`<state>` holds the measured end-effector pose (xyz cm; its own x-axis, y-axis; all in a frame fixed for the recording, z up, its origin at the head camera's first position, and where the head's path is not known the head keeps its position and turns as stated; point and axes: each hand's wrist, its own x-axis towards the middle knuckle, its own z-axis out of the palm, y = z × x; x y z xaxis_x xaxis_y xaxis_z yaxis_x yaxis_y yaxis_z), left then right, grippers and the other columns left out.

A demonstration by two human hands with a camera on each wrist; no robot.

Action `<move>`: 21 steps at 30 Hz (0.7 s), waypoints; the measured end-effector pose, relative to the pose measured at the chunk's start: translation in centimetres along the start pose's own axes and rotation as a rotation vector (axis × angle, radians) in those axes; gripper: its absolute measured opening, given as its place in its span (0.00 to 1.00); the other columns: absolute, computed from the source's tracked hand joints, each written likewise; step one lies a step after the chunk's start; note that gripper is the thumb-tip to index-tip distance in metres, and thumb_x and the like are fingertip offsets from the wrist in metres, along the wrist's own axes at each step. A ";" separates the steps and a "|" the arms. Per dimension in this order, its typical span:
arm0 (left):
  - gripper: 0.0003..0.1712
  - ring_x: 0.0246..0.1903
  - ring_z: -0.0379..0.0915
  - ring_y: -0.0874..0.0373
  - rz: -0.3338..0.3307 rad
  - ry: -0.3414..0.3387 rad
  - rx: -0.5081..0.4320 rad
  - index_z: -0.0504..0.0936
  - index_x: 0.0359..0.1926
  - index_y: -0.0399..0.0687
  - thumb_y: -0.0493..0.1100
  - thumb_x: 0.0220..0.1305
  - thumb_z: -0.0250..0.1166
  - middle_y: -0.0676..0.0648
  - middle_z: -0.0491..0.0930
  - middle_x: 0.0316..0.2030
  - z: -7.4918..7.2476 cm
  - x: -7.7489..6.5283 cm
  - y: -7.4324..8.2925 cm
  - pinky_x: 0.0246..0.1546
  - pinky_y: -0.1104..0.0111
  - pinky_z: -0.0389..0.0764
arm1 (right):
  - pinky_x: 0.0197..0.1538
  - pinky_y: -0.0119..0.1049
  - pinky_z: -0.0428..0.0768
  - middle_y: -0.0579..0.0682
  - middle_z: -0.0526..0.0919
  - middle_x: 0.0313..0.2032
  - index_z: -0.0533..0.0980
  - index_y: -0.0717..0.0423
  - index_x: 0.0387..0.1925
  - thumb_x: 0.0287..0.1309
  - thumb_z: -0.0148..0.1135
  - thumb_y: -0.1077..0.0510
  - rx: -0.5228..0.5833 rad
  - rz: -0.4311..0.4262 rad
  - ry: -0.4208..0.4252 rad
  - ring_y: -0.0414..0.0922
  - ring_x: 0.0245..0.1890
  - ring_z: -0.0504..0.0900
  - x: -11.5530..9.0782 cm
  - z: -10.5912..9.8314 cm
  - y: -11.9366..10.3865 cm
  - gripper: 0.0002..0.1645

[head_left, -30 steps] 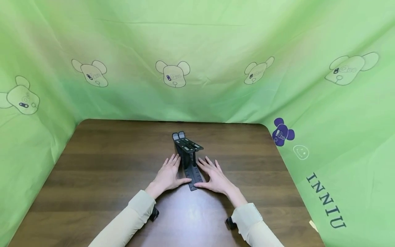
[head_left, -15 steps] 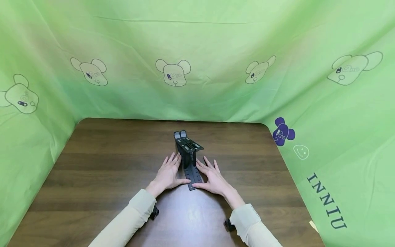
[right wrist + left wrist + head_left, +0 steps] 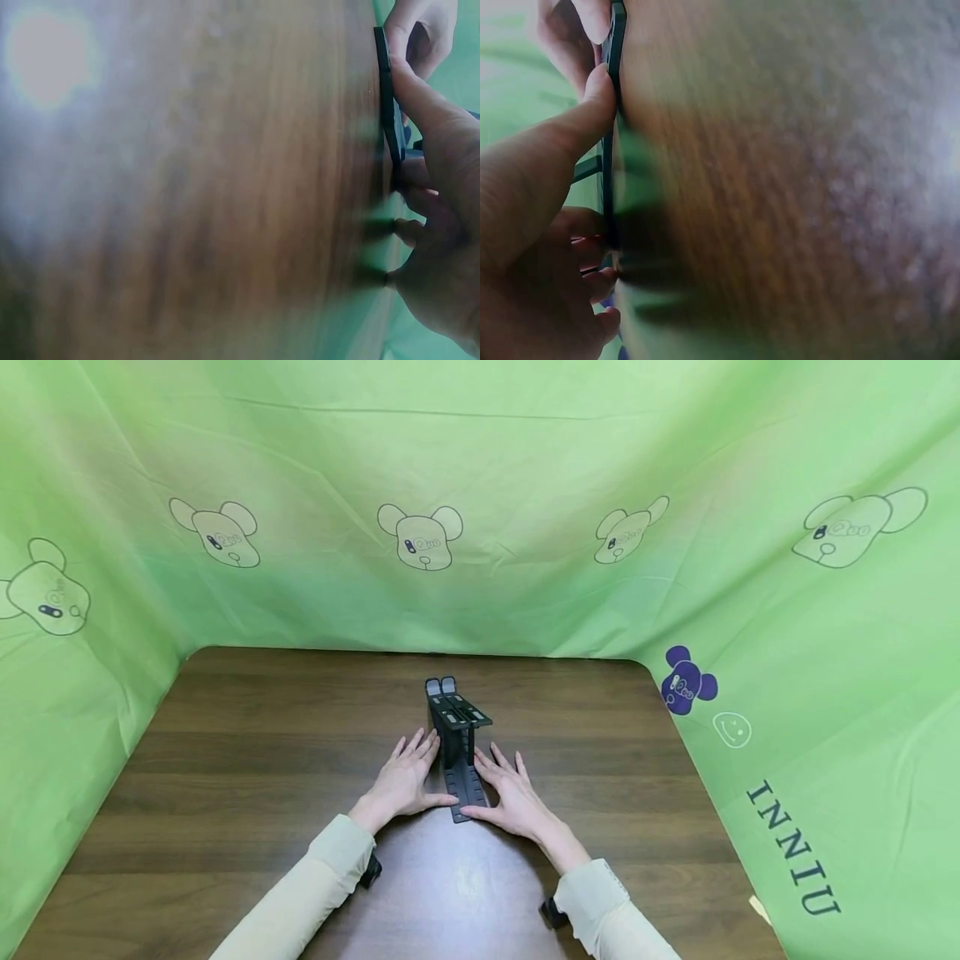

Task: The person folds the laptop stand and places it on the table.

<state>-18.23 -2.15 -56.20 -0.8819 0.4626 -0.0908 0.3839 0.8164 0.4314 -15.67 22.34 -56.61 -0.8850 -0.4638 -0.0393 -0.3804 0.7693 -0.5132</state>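
A black folding laptop stand [image 3: 465, 781] stands unfolded on the table, its slotted base toward me and its raised top [image 3: 459, 710] tilted up at the back. My left hand [image 3: 403, 781] lies along the stand's left side, fingers stretched forward and thumb on the base's near end. On the other side my right hand [image 3: 513, 797] mirrors it, with its thumb also on the near end and its fingertips by the base's right edge. In the left wrist view the left thumb [image 3: 592, 105] touches the stand's edge [image 3: 609, 176]; the right wrist view shows the right thumb [image 3: 420, 94] doing likewise.
The wooden table [image 3: 285, 727] is enclosed at the back and sides by a green curtain [image 3: 510, 602] with printed bear heads. A small pale scrap [image 3: 760, 908] lies at the table's right edge. Black wrist cameras [image 3: 553, 913] sit under both cuffs.
The stand has turned slightly: its near end has shifted left and its far end a little right. Both hands have moved a little to the left with it.
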 end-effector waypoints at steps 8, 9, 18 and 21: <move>0.64 0.89 0.46 0.39 0.043 -0.015 -0.034 0.60 0.85 0.36 0.68 0.64 0.77 0.38 0.56 0.87 -0.4 0.0 -0.9 0.90 0.41 0.49 | 0.86 0.76 0.43 0.59 0.62 0.85 0.66 0.65 0.81 0.67 0.75 0.36 -0.044 0.013 -0.004 0.64 0.88 0.53 0.0 0.4 -0.5 0.56; 0.64 0.89 0.46 0.39 0.051 -0.016 -0.038 0.60 0.85 0.36 0.68 0.64 0.77 0.37 0.56 0.87 -0.5 0.0 -1.0 0.90 0.41 0.49 | 0.87 0.76 0.43 0.58 0.62 0.85 0.65 0.64 0.82 0.68 0.74 0.35 -0.048 0.016 -0.007 0.63 0.89 0.52 0.0 0.5 -0.6 0.56; 0.64 0.89 0.44 0.39 0.088 -0.053 -0.055 0.58 0.86 0.35 0.65 0.66 0.78 0.37 0.56 0.87 -1.0 0.3 -1.7 0.89 0.39 0.47 | 0.86 0.76 0.42 0.59 0.62 0.85 0.65 0.65 0.82 0.67 0.75 0.35 -0.047 0.024 0.001 0.63 0.88 0.54 0.1 0.6 -1.0 0.57; 0.64 0.89 0.44 0.38 0.099 -0.067 -0.059 0.57 0.86 0.34 0.64 0.66 0.78 0.37 0.55 0.87 -1.2 0.5 -1.8 0.89 0.37 0.46 | 0.87 0.75 0.43 0.59 0.62 0.85 0.64 0.65 0.82 0.67 0.74 0.34 -0.061 0.026 -0.004 0.63 0.88 0.54 0.1 0.6 -1.1 0.57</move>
<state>-19.66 -3.86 -55.95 -0.8196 0.5634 -0.1043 0.4495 0.7451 0.4928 -15.17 21.20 -56.55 -0.8939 -0.4448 -0.0555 -0.3727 0.8065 -0.4590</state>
